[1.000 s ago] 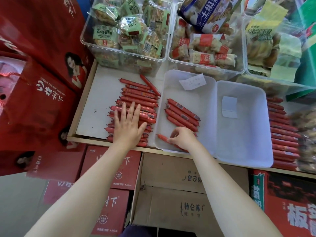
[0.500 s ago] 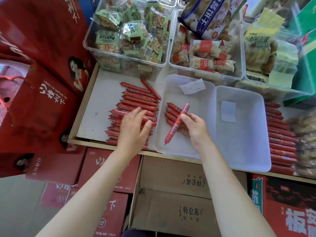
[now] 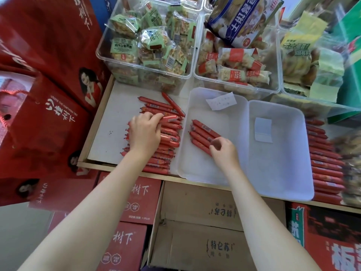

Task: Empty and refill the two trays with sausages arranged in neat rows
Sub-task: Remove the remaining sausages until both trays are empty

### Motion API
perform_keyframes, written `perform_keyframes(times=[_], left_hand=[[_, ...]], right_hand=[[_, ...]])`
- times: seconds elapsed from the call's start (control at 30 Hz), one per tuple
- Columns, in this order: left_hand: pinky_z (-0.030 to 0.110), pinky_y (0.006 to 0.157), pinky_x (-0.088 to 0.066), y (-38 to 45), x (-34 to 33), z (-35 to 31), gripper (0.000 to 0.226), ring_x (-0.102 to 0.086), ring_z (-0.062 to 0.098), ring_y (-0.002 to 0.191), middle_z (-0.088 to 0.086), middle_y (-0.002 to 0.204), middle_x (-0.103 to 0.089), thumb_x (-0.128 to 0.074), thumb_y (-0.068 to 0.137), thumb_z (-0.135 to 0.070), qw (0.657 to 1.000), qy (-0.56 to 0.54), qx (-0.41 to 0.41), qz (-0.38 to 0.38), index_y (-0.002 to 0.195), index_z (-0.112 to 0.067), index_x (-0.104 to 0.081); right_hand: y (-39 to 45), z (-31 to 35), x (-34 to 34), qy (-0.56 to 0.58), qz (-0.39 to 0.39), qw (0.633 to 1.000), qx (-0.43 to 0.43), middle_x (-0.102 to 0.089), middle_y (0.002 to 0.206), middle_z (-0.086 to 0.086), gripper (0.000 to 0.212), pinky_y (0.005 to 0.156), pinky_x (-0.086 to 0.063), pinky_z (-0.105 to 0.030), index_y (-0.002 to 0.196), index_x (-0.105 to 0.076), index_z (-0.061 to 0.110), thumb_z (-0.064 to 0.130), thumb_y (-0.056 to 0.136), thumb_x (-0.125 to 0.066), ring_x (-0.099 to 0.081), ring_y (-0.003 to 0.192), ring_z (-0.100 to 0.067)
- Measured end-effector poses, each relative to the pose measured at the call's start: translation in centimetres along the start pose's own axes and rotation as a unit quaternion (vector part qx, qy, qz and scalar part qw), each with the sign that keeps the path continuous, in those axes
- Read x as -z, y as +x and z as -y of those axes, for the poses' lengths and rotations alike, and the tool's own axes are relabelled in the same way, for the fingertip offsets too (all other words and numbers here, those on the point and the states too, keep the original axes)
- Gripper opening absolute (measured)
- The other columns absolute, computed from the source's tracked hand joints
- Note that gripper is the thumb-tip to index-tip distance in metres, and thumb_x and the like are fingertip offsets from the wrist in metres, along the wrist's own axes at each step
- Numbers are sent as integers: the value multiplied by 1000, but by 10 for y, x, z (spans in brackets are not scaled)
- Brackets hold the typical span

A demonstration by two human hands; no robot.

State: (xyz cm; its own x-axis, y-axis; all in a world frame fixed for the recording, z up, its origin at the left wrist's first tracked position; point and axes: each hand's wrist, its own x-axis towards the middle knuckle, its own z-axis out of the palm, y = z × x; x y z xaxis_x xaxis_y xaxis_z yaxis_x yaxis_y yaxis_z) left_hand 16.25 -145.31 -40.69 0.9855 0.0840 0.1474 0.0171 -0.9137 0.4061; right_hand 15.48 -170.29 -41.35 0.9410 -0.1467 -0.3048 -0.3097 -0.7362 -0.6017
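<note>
Now both hands (left [image 3: 145, 133], right [image 3: 224, 151]) on sausages [image 3: 201, 133].

Bright, even daylight, soft weak shadows. Wide-angle bending at edges. Motion blur on right-side sausages [image 3: 325, 159] and snack bags [image 3: 304, 61]; centre sharper. Mild glare on clear tubs [image 3: 187, 76].

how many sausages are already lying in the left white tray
4 visible, side by side in a slanted row in the left tray, around. The right hand covers their near ends, so another could be hidden.
</note>
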Motion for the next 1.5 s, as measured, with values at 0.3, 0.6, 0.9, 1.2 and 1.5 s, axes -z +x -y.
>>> perform_keyframes(times=[0.3, 0.6, 0.9, 1.2, 1.5], left_hand=[[50, 121, 8, -16, -31, 9, 64, -1, 22, 154, 0, 166, -12, -7, 101, -58, 973, 132, 5, 191, 159, -30, -12], [44, 124, -3, -15, -2, -12, 60, -5, 22, 153, 6, 165, -15, -32, 104, -48, 990, -16, 54, 128, 157, -20, -24], [35, 95, -55, -44, 47, -92, 27, -68, 23, 109, 11, 113, -73, -62, 97, -23, 660, -672, 322, 95, 122, -11, -64], [42, 85, -42, 15, 20, -13, 34, -54, 25, 94, 3, 102, -57, -50, 100, -39, 994, -53, 43, 86, 132, -30, -56], [52, 120, 12, -11, -23, 15, 64, 7, 18, 153, -6, 166, -8, -3, 97, -66, 965, 137, -50, 219, 156, -44, -12]], right_hand=[[1, -21, -30, -240, 26, 968, 70, -61, 112, -14, 25, 89, -46, -42, 110, -61, 6, 19, 88, -64, -57, 108, -36], [-17, 9, 4, 195, 51, 978, -53, -64, 77, -7, 5, 53, -44, -29, 100, -60, 22, 25, 98, -57, -59, 57, -21], [-51, 75, 12, 344, 181, 921, 24, -54, 63, -2, 24, 48, -40, -26, 90, -68, 16, 28, 103, -51, -47, 55, -14], [11, -3, -2, -1, 9, 1000, -13, -65, 106, -10, 17, 86, -46, -32, 101, -70, 14, 11, 90, -56, -59, 102, -27], [17, -28, -28, -226, 29, 973, 26, -59, 120, -12, 35, 98, -42, -41, 117, -63, 11, 25, 86, -71, -49, 120, -33]])
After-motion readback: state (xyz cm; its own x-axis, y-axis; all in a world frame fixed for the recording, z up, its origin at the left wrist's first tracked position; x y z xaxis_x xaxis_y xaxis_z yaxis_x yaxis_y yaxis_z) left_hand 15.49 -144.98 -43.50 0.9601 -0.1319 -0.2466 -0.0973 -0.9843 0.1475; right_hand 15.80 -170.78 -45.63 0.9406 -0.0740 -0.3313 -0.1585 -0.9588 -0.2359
